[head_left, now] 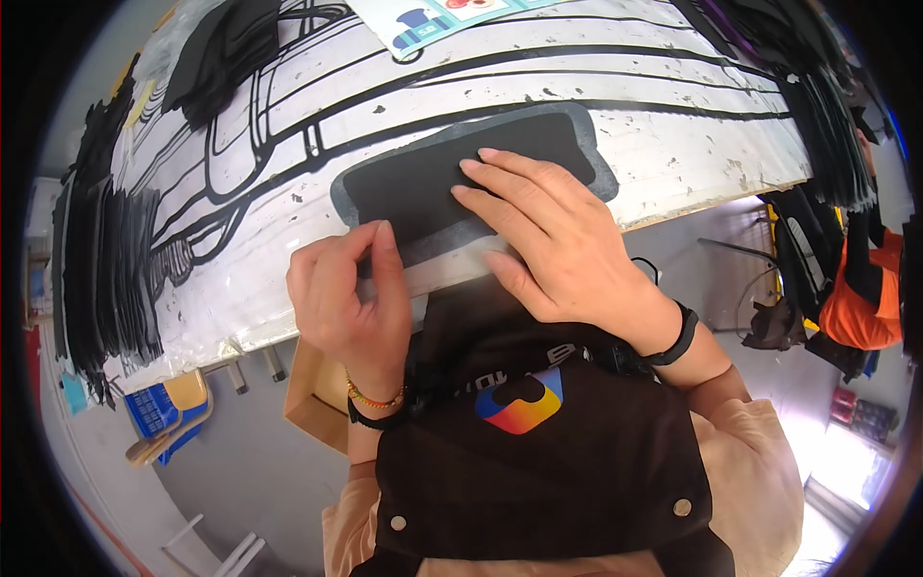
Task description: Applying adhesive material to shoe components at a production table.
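A flat black rectangular panel [409, 188] lies near the front edge of the white worktable, framed by a lighter grey border [602, 181]. Its material is hard to tell. At the panel's near left corner is my left hand [348, 303], fingers curled and thumb and forefinger pinched on the edge. My right hand [553, 236] rests palm down on the panel's right half, fingers stretched out and thumb apart, holding nothing. It hides part of the near edge.
Stacks of dark strips hang over the table's left end [106, 279] and right end [832, 144]. A black cloth [226, 58] and a printed sheet [433, 29] lie at the back. Below the table stands a cardboard box [322, 389]. A person in orange [863, 298] is at right.
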The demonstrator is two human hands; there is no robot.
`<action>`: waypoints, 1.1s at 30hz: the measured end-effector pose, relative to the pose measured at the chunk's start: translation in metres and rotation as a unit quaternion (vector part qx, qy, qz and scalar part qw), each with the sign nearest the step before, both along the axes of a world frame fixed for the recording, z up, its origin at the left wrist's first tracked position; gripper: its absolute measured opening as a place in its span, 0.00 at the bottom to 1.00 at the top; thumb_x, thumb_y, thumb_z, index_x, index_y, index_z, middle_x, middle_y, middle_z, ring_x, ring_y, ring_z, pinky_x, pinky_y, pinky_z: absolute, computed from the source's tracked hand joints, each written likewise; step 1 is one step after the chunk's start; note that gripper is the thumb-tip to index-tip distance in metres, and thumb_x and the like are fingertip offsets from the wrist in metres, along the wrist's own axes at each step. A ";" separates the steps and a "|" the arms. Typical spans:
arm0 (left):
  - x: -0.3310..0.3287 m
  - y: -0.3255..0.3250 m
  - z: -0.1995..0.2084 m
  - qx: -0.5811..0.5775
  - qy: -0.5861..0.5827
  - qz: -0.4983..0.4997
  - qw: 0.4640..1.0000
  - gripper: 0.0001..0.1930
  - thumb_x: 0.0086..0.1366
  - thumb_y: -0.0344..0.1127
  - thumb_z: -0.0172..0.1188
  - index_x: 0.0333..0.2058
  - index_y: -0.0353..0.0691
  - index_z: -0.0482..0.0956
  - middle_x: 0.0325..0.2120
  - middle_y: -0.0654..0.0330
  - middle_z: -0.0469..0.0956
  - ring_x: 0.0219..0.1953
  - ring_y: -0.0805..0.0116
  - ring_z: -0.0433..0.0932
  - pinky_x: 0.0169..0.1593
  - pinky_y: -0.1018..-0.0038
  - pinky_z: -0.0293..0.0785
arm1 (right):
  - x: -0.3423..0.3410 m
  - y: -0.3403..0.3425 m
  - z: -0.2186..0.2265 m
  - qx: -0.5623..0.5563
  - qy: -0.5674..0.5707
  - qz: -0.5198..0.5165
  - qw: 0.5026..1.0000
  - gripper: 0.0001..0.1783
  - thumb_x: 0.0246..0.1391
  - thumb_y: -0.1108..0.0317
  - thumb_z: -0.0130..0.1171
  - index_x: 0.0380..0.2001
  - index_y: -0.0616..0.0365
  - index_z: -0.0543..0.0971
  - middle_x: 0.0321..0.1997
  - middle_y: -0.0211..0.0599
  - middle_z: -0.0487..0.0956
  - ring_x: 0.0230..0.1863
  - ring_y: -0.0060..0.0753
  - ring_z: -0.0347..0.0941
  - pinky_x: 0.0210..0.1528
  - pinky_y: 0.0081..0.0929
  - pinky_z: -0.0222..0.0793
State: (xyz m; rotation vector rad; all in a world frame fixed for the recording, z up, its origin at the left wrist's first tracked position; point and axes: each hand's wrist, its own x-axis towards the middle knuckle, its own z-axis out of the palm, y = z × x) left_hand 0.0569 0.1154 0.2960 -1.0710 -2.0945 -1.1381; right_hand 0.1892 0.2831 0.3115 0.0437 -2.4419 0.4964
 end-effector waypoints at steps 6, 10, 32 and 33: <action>0.001 -0.004 0.004 -0.014 -0.015 -0.026 0.999 0.04 0.65 0.22 0.68 0.38 0.34 0.85 0.29 0.60 0.82 0.31 0.71 0.78 0.36 0.76 0.73 | -0.001 0.002 0.002 0.062 -0.067 -0.023 0.996 0.24 0.56 0.62 0.64 0.54 0.62 0.80 0.61 0.44 0.79 0.66 0.47 0.72 0.65 0.44 0.71; 0.000 -0.009 -0.009 0.190 -0.164 -0.070 0.965 0.13 0.71 0.20 0.59 0.53 0.28 0.76 0.35 0.56 0.83 0.41 0.70 0.83 0.47 0.77 0.78 | -0.002 0.001 0.001 0.059 -0.068 -0.024 0.996 0.22 0.56 0.62 0.64 0.53 0.60 0.82 0.59 0.42 0.81 0.65 0.46 0.74 0.64 0.44 0.71; -0.032 -0.024 0.019 -0.019 -0.228 -0.054 0.972 0.14 0.62 0.20 0.68 0.47 0.35 0.83 0.38 0.60 0.86 0.43 0.72 0.84 0.51 0.77 0.78 | -0.028 -0.010 0.026 0.044 -0.033 -0.035 0.998 0.17 0.49 0.61 0.72 0.42 0.50 0.82 0.39 0.30 0.80 0.46 0.39 0.77 0.44 0.36 0.75; -0.032 -0.023 0.018 -0.022 -0.223 -0.051 0.973 0.15 0.61 0.20 0.68 0.47 0.35 0.83 0.38 0.59 0.86 0.43 0.72 0.85 0.51 0.77 0.79 | -0.032 -0.013 0.029 0.045 -0.032 -0.033 0.998 0.17 0.49 0.61 0.72 0.42 0.50 0.82 0.39 0.30 0.80 0.46 0.39 0.77 0.44 0.36 0.75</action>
